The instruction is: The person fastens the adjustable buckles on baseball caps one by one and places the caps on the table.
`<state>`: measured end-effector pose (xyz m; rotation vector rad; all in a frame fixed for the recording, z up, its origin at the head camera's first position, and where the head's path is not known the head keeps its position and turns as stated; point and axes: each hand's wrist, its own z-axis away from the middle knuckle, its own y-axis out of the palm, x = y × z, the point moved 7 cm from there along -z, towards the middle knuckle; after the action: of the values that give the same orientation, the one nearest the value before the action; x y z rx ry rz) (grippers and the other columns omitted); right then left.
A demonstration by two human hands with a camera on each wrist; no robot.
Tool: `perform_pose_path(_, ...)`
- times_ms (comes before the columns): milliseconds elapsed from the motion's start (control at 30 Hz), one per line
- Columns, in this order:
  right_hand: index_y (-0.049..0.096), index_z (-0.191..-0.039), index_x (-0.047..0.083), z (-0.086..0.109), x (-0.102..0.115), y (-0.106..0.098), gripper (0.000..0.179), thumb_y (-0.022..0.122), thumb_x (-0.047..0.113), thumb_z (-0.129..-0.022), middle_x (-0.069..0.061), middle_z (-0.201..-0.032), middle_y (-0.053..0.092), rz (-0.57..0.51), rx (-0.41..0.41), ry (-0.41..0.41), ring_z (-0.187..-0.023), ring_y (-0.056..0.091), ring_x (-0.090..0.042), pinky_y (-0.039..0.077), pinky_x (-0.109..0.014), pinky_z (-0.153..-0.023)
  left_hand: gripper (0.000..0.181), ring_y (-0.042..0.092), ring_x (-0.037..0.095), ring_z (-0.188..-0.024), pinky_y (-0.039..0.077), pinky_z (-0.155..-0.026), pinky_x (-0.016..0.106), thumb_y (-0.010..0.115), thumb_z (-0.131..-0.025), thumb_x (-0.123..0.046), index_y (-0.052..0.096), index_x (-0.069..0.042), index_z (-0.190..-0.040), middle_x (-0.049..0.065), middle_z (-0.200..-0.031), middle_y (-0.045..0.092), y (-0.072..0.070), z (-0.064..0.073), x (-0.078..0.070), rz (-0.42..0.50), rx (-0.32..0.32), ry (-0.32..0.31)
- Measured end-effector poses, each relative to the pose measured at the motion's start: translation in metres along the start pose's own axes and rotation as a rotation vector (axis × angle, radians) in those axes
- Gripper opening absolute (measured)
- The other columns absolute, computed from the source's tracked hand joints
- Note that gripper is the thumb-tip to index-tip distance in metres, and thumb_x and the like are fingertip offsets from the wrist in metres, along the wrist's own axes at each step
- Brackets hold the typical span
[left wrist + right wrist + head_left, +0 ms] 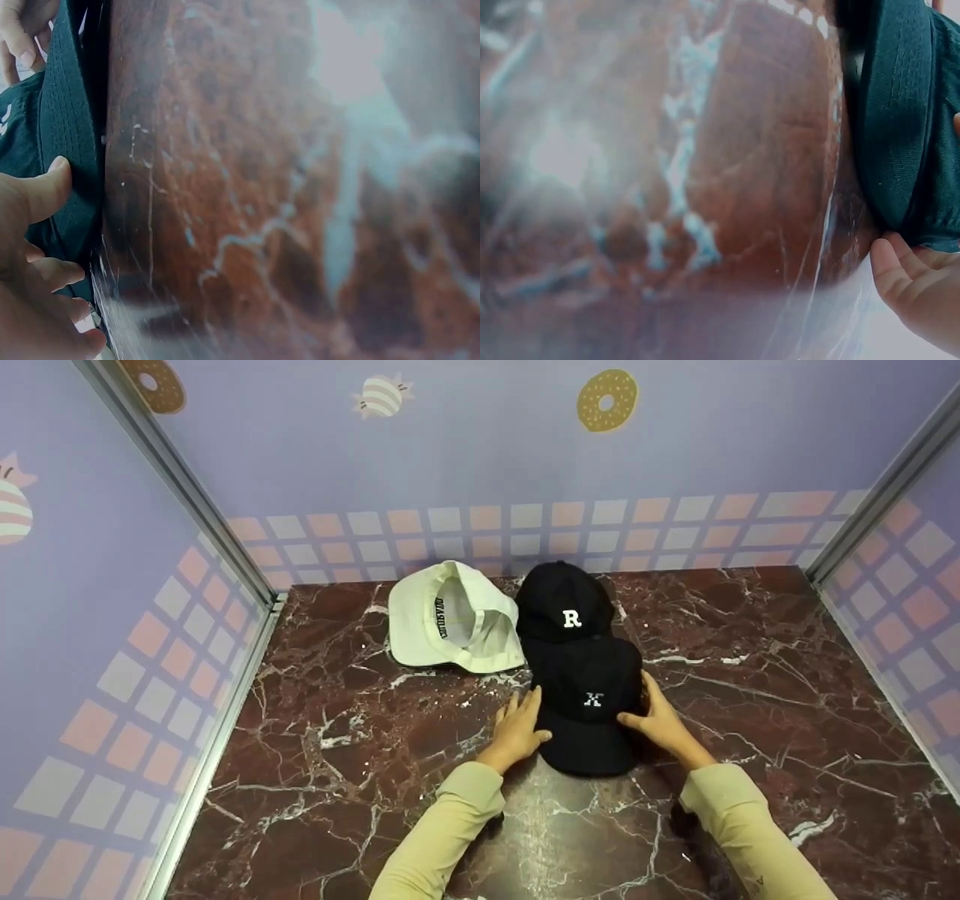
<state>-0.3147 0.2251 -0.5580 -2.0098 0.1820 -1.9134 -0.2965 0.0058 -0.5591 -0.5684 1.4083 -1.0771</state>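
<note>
Two-handed hold: left hand [519, 731], right hand [664, 726], fingers gripping black X-marked fabric cap [585, 735] by its sides
Behind: black R-lettered cap [562, 596]
Beside: white cap [411, 619], inside showing

Counted on one tabletop [315, 765]: near the back edge, one white cap [412, 622] and one black cap [564, 589]; farther from that edge, a second black cap [585, 727]; total, three. Tallied one white emblem [571, 619] per black cap, hence two. Recorded one left hand [517, 729], one right hand [664, 726] and two sleeves [454, 829]. At the back corners, counted two metal posts [182, 480]. Above the back edge, counted two doughnut prints [624, 414] and one sweet print [382, 396].
</note>
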Motion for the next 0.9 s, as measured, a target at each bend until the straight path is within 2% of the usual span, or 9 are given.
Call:
perform_pose_path(167,0.007,-0.139,-0.004,-0.004,0.001,-0.001,0.084,0.062,-0.003,-0.075,-0.029,-0.14,0.018,-0.038,-0.006,0.024,-0.128,0.021,-0.04,0.018,-0.05,-0.105,0.076,0.017,0.029,-0.134,0.019,-0.105,0.048,0.062,-0.08,-0.028,0.018,-0.015,-0.141,0.009,-0.143,0.029,0.0,-0.004,-0.002,0.006,-0.014,-0.003)
perform_pose_path(433,0.009,-0.138,-0.006,-0.012,0.0,-0.001,0.081,0.06,-0.007,-0.075,-0.028,-0.14,0.018,-0.126,-0.032,0.048,-0.13,0.017,-0.04,0.015,-0.048,-0.107,0.074,0.021,0.032,-0.132,0.023,-0.104,0.048,0.062,-0.08,-0.025,0.021,-0.012,-0.141,0.013,-0.142,0.03,-0.002,-0.012,-0.003,0.021,-0.033,0.014)
perform_pose_path(533,0.011,-0.137,-0.006,-0.014,0.0,-0.001,0.079,0.059,-0.009,-0.074,-0.028,-0.139,0.021,-0.145,-0.049,0.044,-0.129,0.021,-0.039,0.017,-0.047,-0.106,0.074,0.022,0.032,-0.132,0.024,-0.104,0.047,0.062,-0.08,-0.024,0.021,-0.011,-0.14,0.014,-0.141,0.031,-0.003,-0.015,-0.003,0.025,-0.034,0.013)
perform_pose_path(667,0.013,-0.137,-0.005,-0.016,0.0,-0.002,0.077,0.057,-0.01,-0.074,-0.028,-0.136,0.025,-0.159,-0.076,0.032,-0.126,0.025,-0.038,0.021,-0.047,-0.104,0.074,0.023,0.032,-0.131,0.025,-0.104,0.046,0.062,-0.08,-0.024,0.021,-0.011,-0.14,0.015,-0.141,0.031,-0.003,-0.019,-0.004,0.028,-0.038,0.014)
perform_pose_path(900,0.011,-0.138,-0.006,-0.018,-0.002,-0.004,0.078,0.056,-0.008,-0.075,-0.029,-0.139,0.021,-0.158,-0.101,0.061,-0.129,0.02,-0.04,0.016,-0.046,-0.107,0.074,0.025,0.031,-0.131,0.027,-0.103,0.046,0.062,-0.08,-0.025,0.022,-0.012,-0.14,0.014,-0.141,0.031,-0.003,-0.023,-0.006,0.026,-0.047,0.006)
